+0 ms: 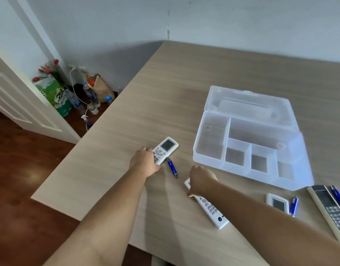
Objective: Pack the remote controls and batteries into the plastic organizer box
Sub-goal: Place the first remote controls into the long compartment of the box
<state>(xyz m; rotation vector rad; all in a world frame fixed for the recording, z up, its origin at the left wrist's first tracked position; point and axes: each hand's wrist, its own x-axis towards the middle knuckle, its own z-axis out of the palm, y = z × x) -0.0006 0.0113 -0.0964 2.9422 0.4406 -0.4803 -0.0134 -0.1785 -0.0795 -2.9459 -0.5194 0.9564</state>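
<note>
The clear plastic organizer box (209,156) lies open on the wooden table, lid folded back, its compartments bare. My left hand (144,160) grips the near end of a white remote with a screen (166,148). A blue battery (172,167) lies just right of that remote. My right hand (201,180) is closed over the far end of a long white remote (210,208). At the right lie a small white remote (277,203), a second blue battery (293,206), a long beige remote (331,210) and a third blue battery (338,196).
The table's left edge (100,131) drops to a dark wood floor. On the floor by the wall stand water bottles (89,93), a green bag (54,93) and a white door (15,96).
</note>
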